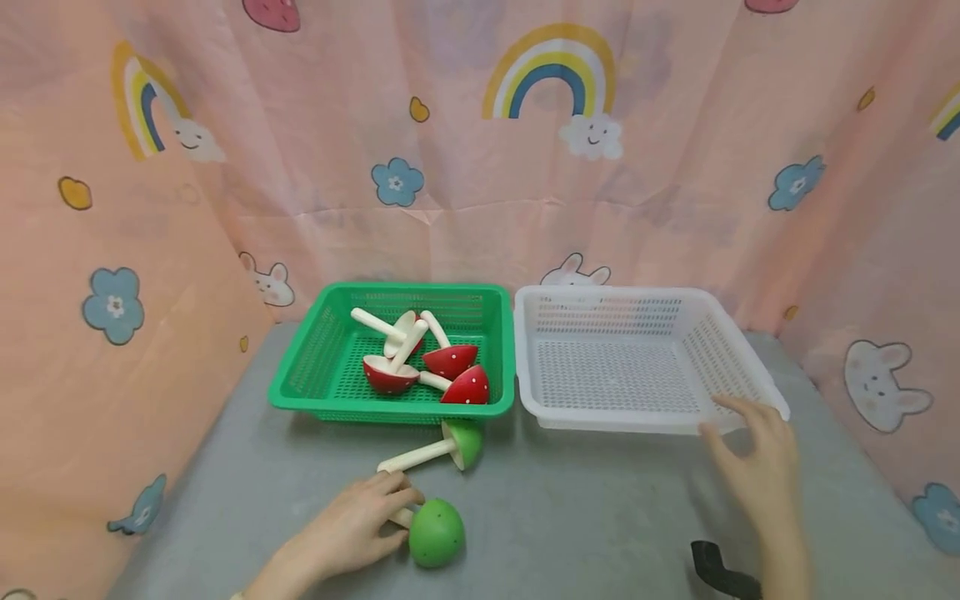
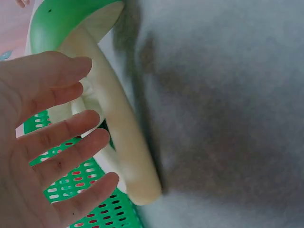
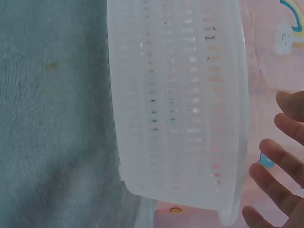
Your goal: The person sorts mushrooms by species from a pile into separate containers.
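Note:
A toy mushroom with a green cap point(image 1: 437, 533) and a pale stem lies on the grey tabletop. My left hand point(image 1: 352, 525) is beside its stem; in the left wrist view the fingers point(image 2: 71, 161) are spread loosely along the stem point(image 2: 126, 137) without closing round it. Just behind lies a second green mushroom point(image 1: 467, 443), its cap close to the front of the green basket point(image 1: 315, 407). Over the front right corner of the white basket point(image 1: 600, 421) my right hand point(image 1: 761, 454) hovers with parted fingers, holding nothing.
Several red-capped toy mushrooms point(image 1: 465, 385) lie inside the green basket. The white basket stands against its right side. A patterned pink curtain point(image 1: 465, 242) hangs behind and at both sides. Some black curved object point(image 1: 720, 573) shows near my right wrist.

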The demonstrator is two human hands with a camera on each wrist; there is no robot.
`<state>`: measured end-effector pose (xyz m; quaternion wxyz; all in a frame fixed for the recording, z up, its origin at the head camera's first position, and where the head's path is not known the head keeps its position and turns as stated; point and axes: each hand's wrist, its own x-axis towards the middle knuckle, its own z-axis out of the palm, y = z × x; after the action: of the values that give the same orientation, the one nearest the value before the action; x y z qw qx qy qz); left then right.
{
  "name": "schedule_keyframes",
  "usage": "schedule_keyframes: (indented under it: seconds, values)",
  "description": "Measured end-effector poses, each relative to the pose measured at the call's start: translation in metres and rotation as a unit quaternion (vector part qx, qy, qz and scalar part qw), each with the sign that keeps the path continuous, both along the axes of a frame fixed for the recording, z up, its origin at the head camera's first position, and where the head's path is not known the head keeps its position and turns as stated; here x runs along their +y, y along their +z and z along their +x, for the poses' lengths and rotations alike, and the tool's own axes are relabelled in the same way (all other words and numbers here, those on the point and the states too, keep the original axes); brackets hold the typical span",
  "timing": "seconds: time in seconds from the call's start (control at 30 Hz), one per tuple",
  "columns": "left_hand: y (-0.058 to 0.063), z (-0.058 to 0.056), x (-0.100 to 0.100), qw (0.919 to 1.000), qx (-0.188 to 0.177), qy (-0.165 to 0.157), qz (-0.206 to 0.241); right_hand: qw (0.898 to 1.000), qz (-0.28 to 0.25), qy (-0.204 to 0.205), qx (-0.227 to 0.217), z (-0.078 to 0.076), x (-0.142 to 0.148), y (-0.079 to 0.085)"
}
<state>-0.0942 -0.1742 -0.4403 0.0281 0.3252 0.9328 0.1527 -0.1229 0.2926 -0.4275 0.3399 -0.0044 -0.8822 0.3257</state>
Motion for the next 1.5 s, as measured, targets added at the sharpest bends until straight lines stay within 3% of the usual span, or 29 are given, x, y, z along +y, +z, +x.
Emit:
schedule_keyframes:
  seconds: [0.2,0.43,0.67,1.0,1.17,1.5]
  values:
    - [-0.007,-0.001,0.001,0.9996,0.021,-0.017,0.003,1.000,0.014,-0.012,-0.014,0.000,0.007,-0.004]
    - [-0.012,0.000,0.000,0.9979,0.061,-0.020,-0.001,1.000,0.023,-0.020,0.007,-0.007,0.008,-0.013]
    - [-0.020,-0.003,0.001,0.9940,0.104,-0.031,0.012,0.999,0.024,-0.040,-0.023,-0.007,0.008,-0.018]
    - [-0.026,-0.004,0.003,0.9874,0.148,-0.038,0.041,0.997,0.033,-0.039,-0.051,-0.003,0.007,-0.016]
    - [-0.025,-0.006,0.009,0.9811,0.186,-0.030,0.045,0.997,0.035,-0.042,-0.047,-0.003,0.007,-0.017]
    - [-0.016,-0.008,0.035,0.9722,0.223,-0.016,0.071,0.997,0.045,-0.041,-0.041,-0.003,0.008,-0.020]
